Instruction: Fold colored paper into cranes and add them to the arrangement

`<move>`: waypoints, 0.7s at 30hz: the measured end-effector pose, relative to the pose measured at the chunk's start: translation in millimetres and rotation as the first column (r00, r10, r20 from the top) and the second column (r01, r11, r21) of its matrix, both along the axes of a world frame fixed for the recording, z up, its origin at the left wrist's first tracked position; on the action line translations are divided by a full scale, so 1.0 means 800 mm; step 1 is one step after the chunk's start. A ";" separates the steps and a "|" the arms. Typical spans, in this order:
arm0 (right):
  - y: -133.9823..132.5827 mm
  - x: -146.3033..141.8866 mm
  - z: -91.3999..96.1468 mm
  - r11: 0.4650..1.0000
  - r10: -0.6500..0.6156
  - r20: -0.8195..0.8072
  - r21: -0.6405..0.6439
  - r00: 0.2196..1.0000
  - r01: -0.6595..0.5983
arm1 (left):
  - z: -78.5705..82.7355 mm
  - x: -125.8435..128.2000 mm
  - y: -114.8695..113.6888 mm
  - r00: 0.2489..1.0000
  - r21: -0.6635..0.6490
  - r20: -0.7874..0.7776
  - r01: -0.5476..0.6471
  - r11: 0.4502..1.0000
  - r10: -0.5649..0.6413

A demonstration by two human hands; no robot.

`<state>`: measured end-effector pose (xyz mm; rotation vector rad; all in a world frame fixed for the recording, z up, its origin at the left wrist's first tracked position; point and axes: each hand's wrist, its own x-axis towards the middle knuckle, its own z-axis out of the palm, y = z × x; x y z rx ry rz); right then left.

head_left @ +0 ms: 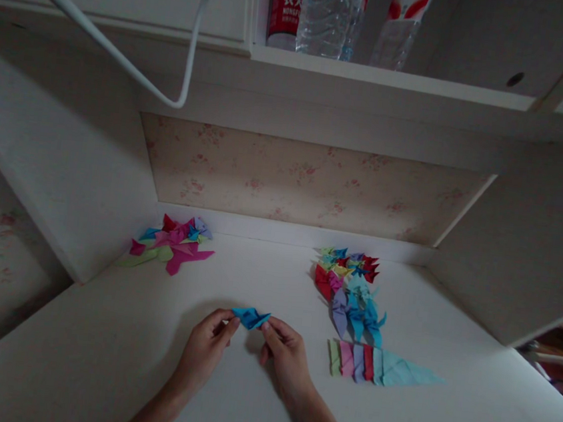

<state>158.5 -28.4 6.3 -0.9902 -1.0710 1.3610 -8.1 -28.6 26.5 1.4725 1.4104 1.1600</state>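
Note:
A small piece of folded blue paper [251,318] is stretched between my two hands above the white desk [240,408]. My left hand [210,341] pinches its left end between thumb and fingers. At the opposite end, my right hand [287,352] grips the paper the same way. The blue piece has creased flaps with a dip in its middle. To the right of my right hand lies a row of overlapping folded paper strips [359,362] in green, pink, lilac and red, ending in a pale teal pointed piece [410,371].
Colourful folded paper shapes [178,240] are heaped at the back left. Another cluster of folded paper figures [354,289] sits at the back right. Overhead, a shelf [390,78] holds plastic bottles [325,14], and a white bent tube [125,67] hangs at upper left.

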 end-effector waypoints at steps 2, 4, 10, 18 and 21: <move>0.001 0.000 -0.001 1.000 -0.003 -0.007 0.001 1.000 0.003 | -0.002 0.000 0.001 1.000 0.011 -0.006 0.004 1.000 -0.004; 0.001 0.000 0.000 1.000 0.002 -0.011 0.001 1.000 -0.002 | -0.004 0.000 0.001 1.000 0.019 -0.005 0.012 1.000 -0.012; 0.001 -0.001 0.000 1.000 0.016 0.010 0.011 1.000 -0.016 | -0.007 -0.002 0.001 1.000 0.002 -0.008 0.030 1.000 -0.030; 0.002 -0.003 -0.005 0.999 0.051 0.012 0.015 0.999 -0.051 | -0.013 -0.003 0.003 1.000 -0.003 0.011 0.027 1.000 -0.027; 0.001 -0.003 -0.005 0.999 0.025 0.019 0.019 1.000 -0.025 | -0.014 -0.004 0.003 1.000 -0.030 0.006 0.009 0.999 -0.009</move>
